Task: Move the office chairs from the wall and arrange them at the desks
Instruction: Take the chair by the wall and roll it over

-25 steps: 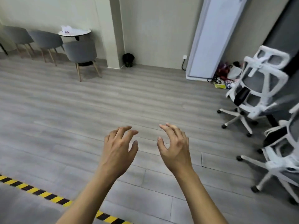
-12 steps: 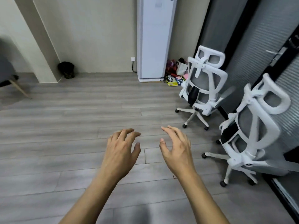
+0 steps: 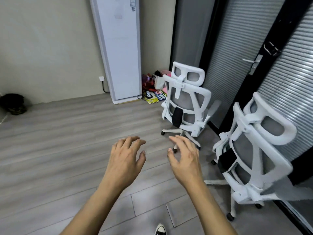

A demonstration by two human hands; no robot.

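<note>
One dark bin (image 3: pixel 12 104) sits at the far left against the wall, partly cut by the frame edge; one tall white cabinet unit (image 3: pixel 121 48) stands in the corner, its top out of view; a small heap of bags and papers (image 3: pixel 153 89) lies beside it, too jumbled to sort out. Two bare hands reach forward over the grey floor (image 3: pixel 50 150): the left hand (image 3: pixel 126 157) and the right hand (image 3: pixel 185 158), both loose, fingers spread, grasping nothing. Two white mesh office chairs stand by the glass wall: the farther chair (image 3: pixel 185 100) and the nearer chair (image 3: pixel 252 155), the latter's base partly blurred; one shoe tip (image 3: pixel 160 230) shows at the bottom edge.
</note>
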